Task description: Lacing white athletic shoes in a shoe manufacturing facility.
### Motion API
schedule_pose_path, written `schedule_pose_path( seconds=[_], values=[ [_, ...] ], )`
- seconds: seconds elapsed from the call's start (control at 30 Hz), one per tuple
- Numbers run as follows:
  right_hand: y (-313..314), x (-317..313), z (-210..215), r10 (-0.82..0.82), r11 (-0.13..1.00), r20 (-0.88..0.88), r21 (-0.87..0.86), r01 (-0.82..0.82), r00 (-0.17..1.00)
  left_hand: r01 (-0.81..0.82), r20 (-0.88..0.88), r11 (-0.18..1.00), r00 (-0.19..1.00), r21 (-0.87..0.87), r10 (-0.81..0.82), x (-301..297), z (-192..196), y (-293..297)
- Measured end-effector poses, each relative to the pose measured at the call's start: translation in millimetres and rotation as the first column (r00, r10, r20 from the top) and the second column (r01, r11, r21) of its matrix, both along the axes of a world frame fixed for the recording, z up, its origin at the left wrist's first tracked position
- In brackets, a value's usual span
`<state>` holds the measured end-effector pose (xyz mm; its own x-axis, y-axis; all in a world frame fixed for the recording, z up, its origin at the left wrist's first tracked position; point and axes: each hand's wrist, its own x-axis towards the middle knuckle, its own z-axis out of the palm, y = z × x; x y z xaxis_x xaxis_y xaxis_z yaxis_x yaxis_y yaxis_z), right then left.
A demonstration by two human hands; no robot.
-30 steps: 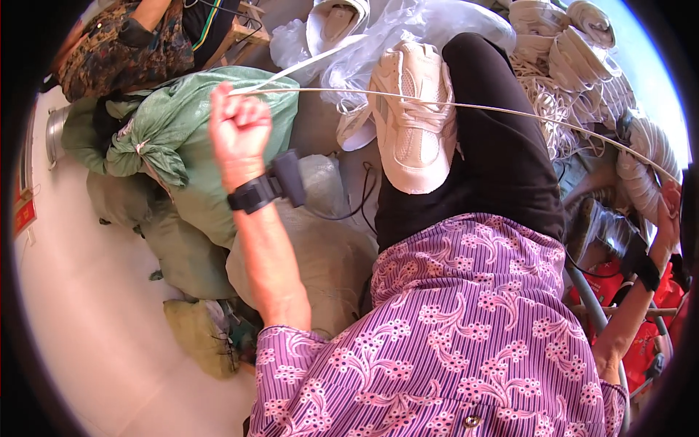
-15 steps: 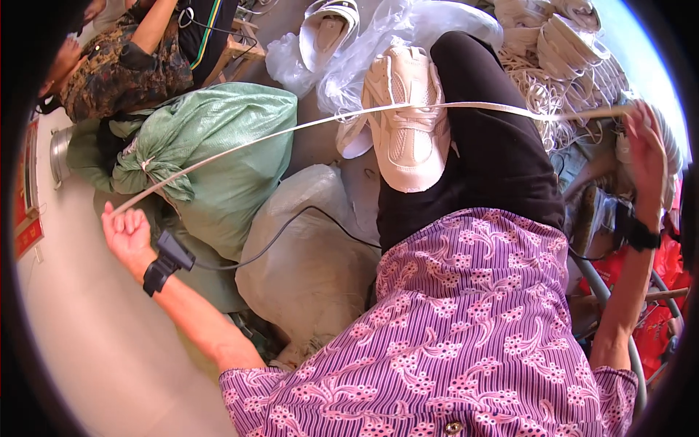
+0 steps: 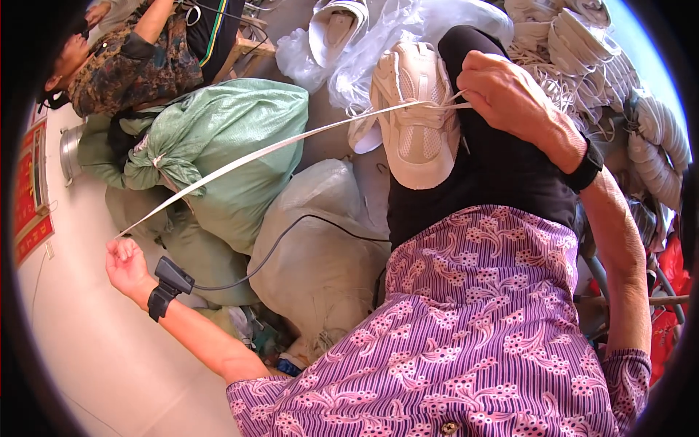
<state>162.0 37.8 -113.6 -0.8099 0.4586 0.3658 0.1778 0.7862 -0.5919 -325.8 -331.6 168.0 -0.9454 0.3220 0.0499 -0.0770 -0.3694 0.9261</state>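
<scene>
On my thigh rests a cream sneaker [image 3: 421,120], toe toward me. A flat white shoelace [image 3: 269,148] stretches from its eyelets far out to the left, where my left hand [image 3: 129,268] pinches the end with curled fingers. Just right of the shoe, my right hand [image 3: 502,95] is closed, thumb and fingers pinching lace right beside the eyelets. Part of the lace inside that grip is hidden by the fingers. A second loop of lace hangs at the shoe's left side.
A green woven sack [image 3: 240,146] and a whitish sack [image 3: 313,255] stand to my left. Black cable [image 3: 277,244] runs from my left wrist. More pale shoes [image 3: 582,44] with loose laces are piled at the far right; another shoe [image 3: 338,33] lies on clear plastic. A person [image 3: 131,69] sits far left.
My right hand has come in from the far right to the shoe and now pinches the lace beside it. My left hand has shifted slightly down, still drawing its end out.
</scene>
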Motion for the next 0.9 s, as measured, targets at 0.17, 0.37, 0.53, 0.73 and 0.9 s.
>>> schedule_pose_path(
  seconds=[0.17,0.37,0.53,0.73,0.9],
  values=[
    [-4.6,0.2,-6.7,0.02,0.996,0.133,0.083,-0.031,0.991,0.013,-0.235,0.932,0.966,-0.362,-0.104,15.2,-38.8,24.4],
    [-9.4,-2.6,-7.3,-0.034,0.99,0.133,0.138,0.015,0.991,-0.124,-0.237,0.74,0.97,-0.661,-0.048,54.6,-90.7,67.7],
    [-10.5,-6.0,-7.3,-0.064,0.983,0.118,0.18,0.042,0.991,-0.044,-0.234,0.722,0.958,-0.69,-0.165,88.3,-149.6,103.3],
    [-12.8,-8.6,-7.2,-0.049,0.989,0.143,0.147,0.028,0.989,0.406,0.222,0.764,0.914,-0.502,-0.339,142.8,-211.8,156.3],
    [-18.9,-17.7,-11.7,-0.04,0.988,0.163,0.156,0.015,0.986,0.608,0.363,0.631,0.794,-0.482,-0.488,199.3,-243.3,196.0]
  ],
)
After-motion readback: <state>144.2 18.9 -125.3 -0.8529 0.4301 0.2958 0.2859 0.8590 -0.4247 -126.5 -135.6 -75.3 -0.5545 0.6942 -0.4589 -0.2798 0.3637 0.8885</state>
